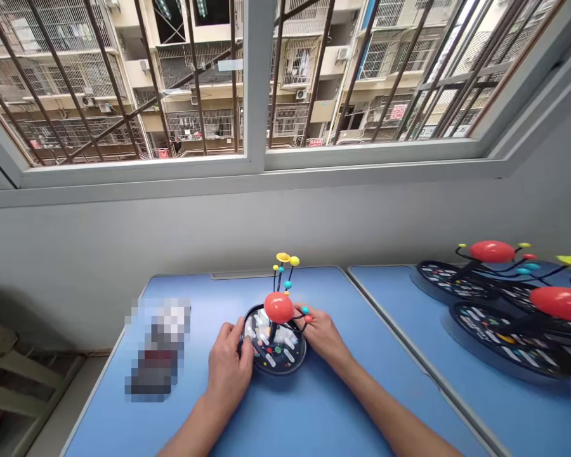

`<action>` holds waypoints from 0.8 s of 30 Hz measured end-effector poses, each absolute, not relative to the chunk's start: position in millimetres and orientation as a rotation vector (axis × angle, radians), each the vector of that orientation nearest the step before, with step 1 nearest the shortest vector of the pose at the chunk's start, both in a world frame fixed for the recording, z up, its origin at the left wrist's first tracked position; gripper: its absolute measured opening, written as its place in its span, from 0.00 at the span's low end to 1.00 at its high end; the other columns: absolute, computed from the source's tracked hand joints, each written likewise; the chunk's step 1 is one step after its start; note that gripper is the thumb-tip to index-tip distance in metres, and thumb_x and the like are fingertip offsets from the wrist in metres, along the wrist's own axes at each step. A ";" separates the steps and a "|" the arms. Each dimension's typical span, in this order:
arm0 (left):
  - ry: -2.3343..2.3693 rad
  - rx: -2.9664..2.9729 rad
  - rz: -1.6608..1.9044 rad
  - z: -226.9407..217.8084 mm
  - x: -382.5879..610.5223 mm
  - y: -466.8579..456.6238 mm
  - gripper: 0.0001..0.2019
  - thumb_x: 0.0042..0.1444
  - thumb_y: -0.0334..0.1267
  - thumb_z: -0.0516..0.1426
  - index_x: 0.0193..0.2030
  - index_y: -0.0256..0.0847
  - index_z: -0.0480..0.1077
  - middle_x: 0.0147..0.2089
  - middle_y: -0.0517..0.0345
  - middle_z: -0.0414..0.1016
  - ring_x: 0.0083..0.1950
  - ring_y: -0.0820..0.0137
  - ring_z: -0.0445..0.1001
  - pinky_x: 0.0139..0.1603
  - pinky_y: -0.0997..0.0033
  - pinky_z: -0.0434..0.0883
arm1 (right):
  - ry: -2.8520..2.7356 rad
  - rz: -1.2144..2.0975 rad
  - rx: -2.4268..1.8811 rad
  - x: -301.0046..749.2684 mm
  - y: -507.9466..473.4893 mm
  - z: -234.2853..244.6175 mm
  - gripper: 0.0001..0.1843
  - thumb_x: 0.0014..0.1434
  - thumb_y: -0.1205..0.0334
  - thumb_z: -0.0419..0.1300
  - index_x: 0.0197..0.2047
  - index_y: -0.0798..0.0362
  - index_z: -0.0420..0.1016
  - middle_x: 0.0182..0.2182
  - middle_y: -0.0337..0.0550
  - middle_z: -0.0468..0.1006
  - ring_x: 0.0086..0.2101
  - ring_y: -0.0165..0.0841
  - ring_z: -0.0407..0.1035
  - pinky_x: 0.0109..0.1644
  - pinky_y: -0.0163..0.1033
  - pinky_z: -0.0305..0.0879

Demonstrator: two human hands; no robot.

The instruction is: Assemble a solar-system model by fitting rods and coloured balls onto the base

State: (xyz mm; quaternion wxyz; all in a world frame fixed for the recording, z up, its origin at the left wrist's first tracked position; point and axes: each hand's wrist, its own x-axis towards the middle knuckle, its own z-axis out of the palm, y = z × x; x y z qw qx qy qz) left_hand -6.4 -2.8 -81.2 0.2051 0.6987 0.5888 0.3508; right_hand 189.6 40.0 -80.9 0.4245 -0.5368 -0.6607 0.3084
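A solar system model stands on the blue table in front of me. Its round black base carries printed labels, and a red ball tops the short black post. Thin black arms spread from the ball with small yellow, orange, teal and red planets on their ends. My left hand grips the left rim of the base, thumb on top. At the right side, my right hand has its fingers closed by the red ball and the arms with a teal and a red planet; exactly what its fingertips pinch is partly hidden.
More solar system models stand on the adjoining blue table at the right, past a seam. A pixelated patch covers something at the table's left. Behind are a wall and a barred window; a stool stands lower left.
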 end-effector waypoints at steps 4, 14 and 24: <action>1.517 1.950 0.990 -76.7 -14.3 -1.5 0.31 0.54 0.46 0.50 0.63 0.38 0.48 0.57 0.45 0.59 0.59 0.60 0.58 0.57 0.55 0.59 | -1.625 0.911 -1.351 205.4 31.2 -75.1 0.28 0.50 0.45 0.53 0.48 0.55 0.70 0.35 0.45 0.74 0.32 0.35 0.66 0.34 0.36 0.63; 1.217 2.003 0.723 -82.6 -11.2 9.4 0.61 0.32 0.66 0.57 0.65 0.33 0.33 0.67 0.38 0.31 0.66 0.50 0.32 0.63 0.47 0.42 | -1.721 1.234 -1.238 214.2 25.7 -71.4 0.22 0.48 0.52 0.60 0.45 0.53 0.68 0.30 0.39 0.69 0.29 0.30 0.63 0.33 0.34 0.61; 1.271 2.000 0.825 -95.0 -3.2 2.3 0.60 0.32 0.59 0.62 0.65 0.37 0.32 0.65 0.36 0.40 0.65 0.47 0.40 0.61 0.44 0.48 | -1.686 1.313 -1.176 212.0 25.9 -73.5 0.24 0.51 0.50 0.57 0.48 0.56 0.71 0.31 0.43 0.73 0.33 0.35 0.66 0.37 0.38 0.64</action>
